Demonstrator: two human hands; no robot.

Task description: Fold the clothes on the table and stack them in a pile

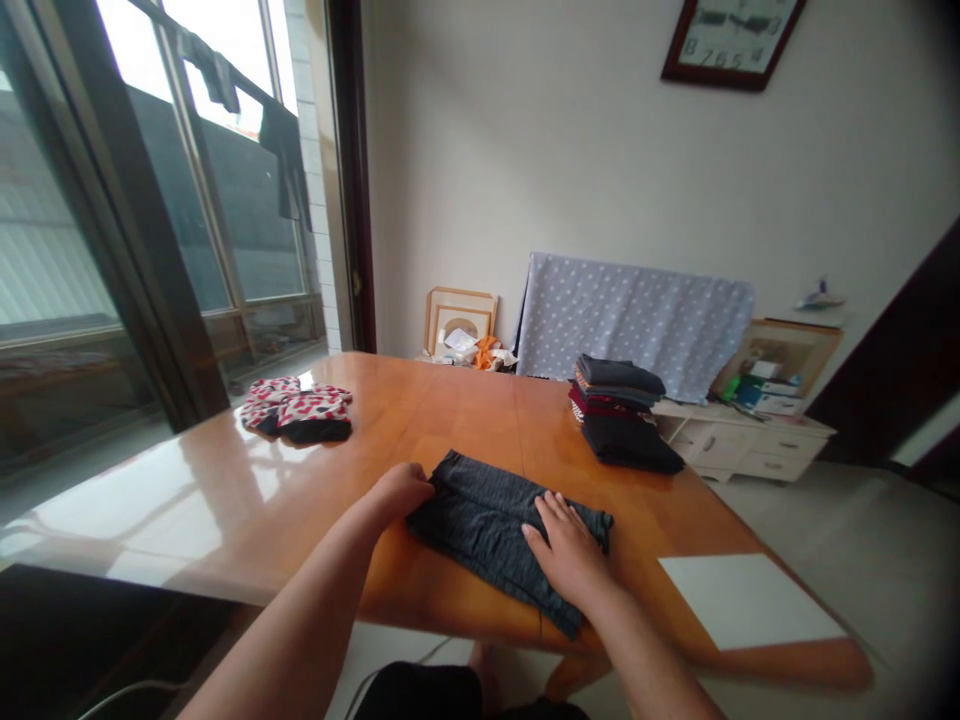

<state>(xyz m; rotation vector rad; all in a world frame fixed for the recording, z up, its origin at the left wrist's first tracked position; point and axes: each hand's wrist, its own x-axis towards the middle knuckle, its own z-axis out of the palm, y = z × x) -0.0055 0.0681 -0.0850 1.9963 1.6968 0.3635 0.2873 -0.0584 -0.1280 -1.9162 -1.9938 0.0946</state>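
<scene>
A dark grey heathered garment [495, 530], folded into a long flat shape, lies slantwise near the front edge of the wooden table [420, 410]. At its upper left end, my left hand [403, 490] has its fingers closed on the cloth's edge. My right hand [564, 545] rests flat on the garment's right part, fingers stretched out and holding nothing. Small wrinkles show in the cloth between the two hands. Which kind of garment it is, I cannot tell.
A stack of folded dark clothes [619, 410] stands at the table's far right. Red, white and black patterned clothing [298, 408] lies at the left. A white sheet [754, 600] is near the right edge. Behind stand a cloth-draped object [634, 315] and a low cabinet [765, 450].
</scene>
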